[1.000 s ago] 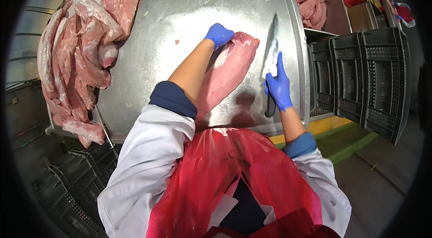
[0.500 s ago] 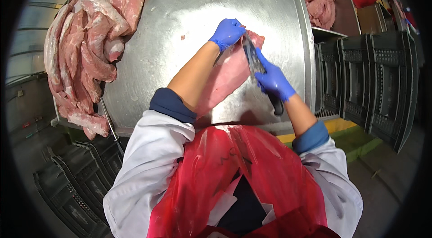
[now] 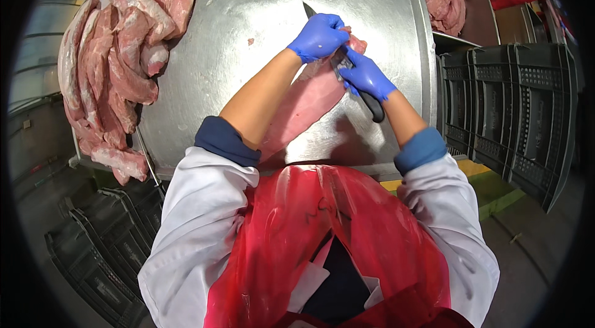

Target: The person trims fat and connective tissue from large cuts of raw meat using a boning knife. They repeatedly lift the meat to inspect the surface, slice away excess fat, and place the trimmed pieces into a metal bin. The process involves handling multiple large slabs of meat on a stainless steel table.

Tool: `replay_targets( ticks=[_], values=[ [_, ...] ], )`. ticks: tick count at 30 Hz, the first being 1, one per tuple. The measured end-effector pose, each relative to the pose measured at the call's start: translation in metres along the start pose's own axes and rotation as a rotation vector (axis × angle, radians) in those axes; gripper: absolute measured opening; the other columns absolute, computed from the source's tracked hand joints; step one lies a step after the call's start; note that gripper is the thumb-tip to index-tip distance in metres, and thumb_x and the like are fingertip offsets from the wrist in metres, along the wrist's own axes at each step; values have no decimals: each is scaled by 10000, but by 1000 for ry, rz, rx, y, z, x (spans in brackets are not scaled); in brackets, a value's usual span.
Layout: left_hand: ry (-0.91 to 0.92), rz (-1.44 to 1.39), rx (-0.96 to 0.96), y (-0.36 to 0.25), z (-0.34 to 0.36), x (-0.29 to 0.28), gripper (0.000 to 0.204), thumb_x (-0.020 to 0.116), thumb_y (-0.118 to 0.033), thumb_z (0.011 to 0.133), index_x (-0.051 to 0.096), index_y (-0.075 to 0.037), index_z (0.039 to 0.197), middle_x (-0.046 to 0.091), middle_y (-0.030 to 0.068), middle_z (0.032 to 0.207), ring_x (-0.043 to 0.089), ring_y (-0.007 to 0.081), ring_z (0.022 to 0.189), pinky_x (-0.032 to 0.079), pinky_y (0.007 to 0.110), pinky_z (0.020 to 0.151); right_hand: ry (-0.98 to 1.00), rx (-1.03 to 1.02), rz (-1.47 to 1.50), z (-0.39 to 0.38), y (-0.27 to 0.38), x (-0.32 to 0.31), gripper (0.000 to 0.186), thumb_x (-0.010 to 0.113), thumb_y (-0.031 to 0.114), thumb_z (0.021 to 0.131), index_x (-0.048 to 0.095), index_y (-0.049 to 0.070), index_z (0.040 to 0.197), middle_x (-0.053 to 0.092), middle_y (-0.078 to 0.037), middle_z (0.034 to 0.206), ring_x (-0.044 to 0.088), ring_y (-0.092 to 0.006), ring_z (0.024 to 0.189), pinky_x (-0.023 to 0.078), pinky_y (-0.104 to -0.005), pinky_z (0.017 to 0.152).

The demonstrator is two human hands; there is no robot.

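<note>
A long pale-pink piece of meat [image 3: 304, 108] lies slantwise on the metal table, its near end partly behind my left forearm. My left hand [image 3: 318, 38], in a blue glove, is closed at the meat's far end, pinching a bit of it. In my right hand [image 3: 367, 75], also gloved in blue, is a knife [image 3: 374, 107] with a black handle. Its blade crosses the meat's far end and passes beneath my left hand, with the tip showing beyond. How deep the edge sits in the meat is hidden by my fingers.
Several long strips of meat [image 3: 114, 49] are heaped along the table's left side, with a thin metal rod beside them. A metal bin [image 3: 485, 2] of pink meat stands at the far right. Dark plastic crates [image 3: 493, 101] stand right and lower left. A small scrap [image 3: 251, 41] lies on the tabletop [image 3: 214, 80].
My right hand has moved up and slightly left with the knife, whose tip now shows past my left hand. My left hand has turned slightly over the meat's far end.
</note>
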State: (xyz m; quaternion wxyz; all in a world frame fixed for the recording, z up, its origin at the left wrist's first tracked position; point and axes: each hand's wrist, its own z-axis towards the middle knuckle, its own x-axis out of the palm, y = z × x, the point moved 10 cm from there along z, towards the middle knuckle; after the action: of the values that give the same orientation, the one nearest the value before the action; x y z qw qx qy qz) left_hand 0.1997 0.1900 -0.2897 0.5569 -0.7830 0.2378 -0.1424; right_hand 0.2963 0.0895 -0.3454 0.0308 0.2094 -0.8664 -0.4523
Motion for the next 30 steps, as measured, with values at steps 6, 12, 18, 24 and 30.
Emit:
replay_targets(
  ticks=[6,12,18,24,30],
  values=[
    [-199,-168,138,-3,-6,-41,240,683,-171,862,652,12,710,644,87,646,621,138,657,496,311,613,138,23,-94,-90,-6,30,740,556,101,922,285,252,1594,651,-116,763,587,-161,568,525,-331,575],
    [-195,58,161,-21,-28,-36,247,706,-211,851,669,-7,716,653,71,664,569,118,622,477,305,594,37,-25,-265,-37,25,40,811,539,67,907,205,295,1610,635,-125,735,598,-186,569,535,-347,601],
    [-294,-92,149,-31,-77,-62,135,682,-146,826,683,-15,791,654,42,738,563,106,682,457,272,632,164,42,-178,-125,-10,56,778,508,107,923,184,241,1617,634,-121,734,587,-191,539,531,-352,584],
    [-377,-107,241,-51,-153,-61,78,656,-95,833,673,-23,856,599,-1,742,494,60,624,399,228,562,117,-63,-257,-69,33,87,790,517,103,906,194,232,1615,641,-137,762,611,-194,558,536,-354,589],
    [-727,-417,357,-59,-351,-141,312,686,-128,790,639,-37,1085,629,14,848,556,76,641,432,201,556,249,81,-202,-156,-2,83,785,568,54,919,246,267,1603,662,-117,789,636,-160,621,537,-312,581]
  ],
)
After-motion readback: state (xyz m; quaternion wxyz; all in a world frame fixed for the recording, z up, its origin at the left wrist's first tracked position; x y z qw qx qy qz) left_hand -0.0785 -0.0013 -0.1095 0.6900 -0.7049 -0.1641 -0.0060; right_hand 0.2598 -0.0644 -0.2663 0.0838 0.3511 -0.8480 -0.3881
